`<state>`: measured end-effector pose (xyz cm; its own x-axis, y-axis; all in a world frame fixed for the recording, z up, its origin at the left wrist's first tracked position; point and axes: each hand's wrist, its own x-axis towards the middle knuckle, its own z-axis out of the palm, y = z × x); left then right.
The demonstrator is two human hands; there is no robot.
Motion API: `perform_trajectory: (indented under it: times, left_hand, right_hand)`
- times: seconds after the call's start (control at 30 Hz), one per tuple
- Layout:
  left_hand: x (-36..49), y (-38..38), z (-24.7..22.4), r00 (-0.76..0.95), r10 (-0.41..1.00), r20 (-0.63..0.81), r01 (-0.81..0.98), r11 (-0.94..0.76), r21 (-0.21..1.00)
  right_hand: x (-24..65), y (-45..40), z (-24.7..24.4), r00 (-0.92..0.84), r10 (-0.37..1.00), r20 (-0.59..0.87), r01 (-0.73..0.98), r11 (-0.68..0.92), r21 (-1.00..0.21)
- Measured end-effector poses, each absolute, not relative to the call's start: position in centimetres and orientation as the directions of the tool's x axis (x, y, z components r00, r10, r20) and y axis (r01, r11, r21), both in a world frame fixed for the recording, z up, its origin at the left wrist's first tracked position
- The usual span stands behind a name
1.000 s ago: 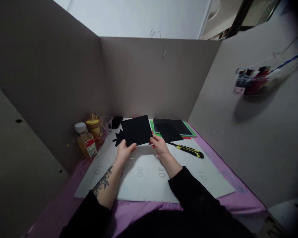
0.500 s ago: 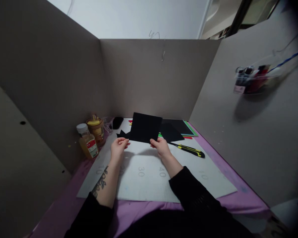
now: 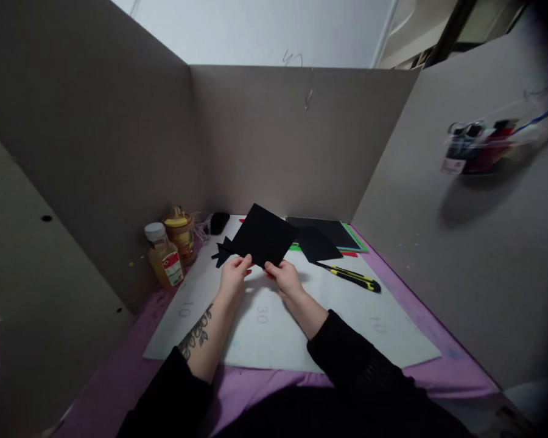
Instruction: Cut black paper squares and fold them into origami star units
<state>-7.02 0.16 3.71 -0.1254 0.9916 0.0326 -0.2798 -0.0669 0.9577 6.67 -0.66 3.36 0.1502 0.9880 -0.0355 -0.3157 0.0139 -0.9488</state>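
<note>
head view: black sheet [image 3: 265, 235] beyond left hand [image 3: 234, 274] and right hand [image 3: 285, 280], in both grips

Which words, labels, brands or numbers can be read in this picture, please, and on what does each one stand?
"10": left part of the white board, turned sideways.
"30": middle of the board, also sideways.
"10": right part of the board.
Too small or blurred to read: the label on the bottle, and the tag on the hanging container.
</note>
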Motion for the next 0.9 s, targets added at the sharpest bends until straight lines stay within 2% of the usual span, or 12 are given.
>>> perform_trajectory:
  times: [0.3, 0.37, 0.43, 0.57, 0.7, 0.83, 0.9]
  left_hand:
    - [-10.2, 2.2, 3.8, -0.384, 0.915, -0.121, -0.458, -0.075, 0.886]
    - [-11.1, 2.5, 4.0, -0.399, 0.91, -0.114, -0.467, -0.095, 0.879]
    - [-11.5, 2.4, 4.3, -0.313, 0.948, -0.062, -0.438, -0.087, 0.895]
    - [-10.7, 1.6, 4.7, 0.011, 1.0, 0.001, -0.379, 0.004, 0.925]
    - [-10.0, 0.8, 4.9, -0.025, 0.999, -0.041, -0.371, 0.029, 0.928]
    - [-9.7, 0.3, 4.7, 0.194, 0.981, 0.0, -0.356, 0.07, 0.932]
    - [-9.3, 0.1, 4.4, 0.231, 0.973, 0.013, -0.354, 0.071, 0.933]
  right_hand:
    - [7.6, -0.6, 2.8, 0.165, 0.984, -0.073, -0.265, -0.027, -0.964]
    - [8.3, -0.3, 2.7, 0.171, 0.982, -0.077, -0.246, -0.033, -0.969]
    - [9.2, -0.1, 2.8, 0.139, 0.988, -0.067, -0.201, -0.038, -0.979]
    - [10.7, 0.2, 3.5, 0.057, 0.998, -0.016, -0.131, -0.008, -0.991]
    - [11.8, 0.2, 4.1, 0.009, 0.999, 0.036, -0.09, 0.036, -0.995]
    - [12.7, 0.1, 4.2, -0.168, 0.986, 0.006, -0.031, 0.001, -1.0]
    - [12.8, 0.2, 4.3, -0.161, 0.987, 0.004, -0.035, -0.002, -0.999]
